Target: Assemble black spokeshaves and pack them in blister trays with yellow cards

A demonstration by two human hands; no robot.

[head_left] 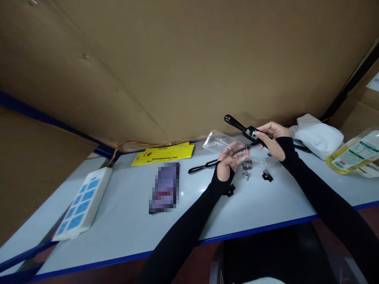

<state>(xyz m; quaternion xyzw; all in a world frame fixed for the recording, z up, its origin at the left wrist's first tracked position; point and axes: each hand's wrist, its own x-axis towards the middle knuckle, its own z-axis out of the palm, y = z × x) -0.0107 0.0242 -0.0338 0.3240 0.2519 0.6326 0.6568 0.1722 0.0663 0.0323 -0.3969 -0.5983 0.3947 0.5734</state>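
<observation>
My right hand point(274, 138) is closed around a black spokeshave point(248, 131), raised above the table and tilted, with one long handle pointing up and left. The other handle is hidden by my fingers. My left hand point(229, 163) is palm up with its fingers apart, beside a clear plastic bag point(217, 141) that seems to touch the fingertips. A second black tool with a handle point(197, 169) lies behind my left hand, partly hidden. Below the hands are a flat metal blade point(246, 165), a silver thumbscrew point(246, 176), a black cap piece point(267, 176) and another black piece point(229, 191) by my left wrist.
Yellow printed cards point(166, 153) lie at the table's back edge, a pixelated purple item point(164, 188) before them. A white power strip point(84, 203) stands left. On the right are a white cloth point(318, 134) and a bottle of yellow liquid point(355, 152). A cardboard wall point(192, 71) rises behind.
</observation>
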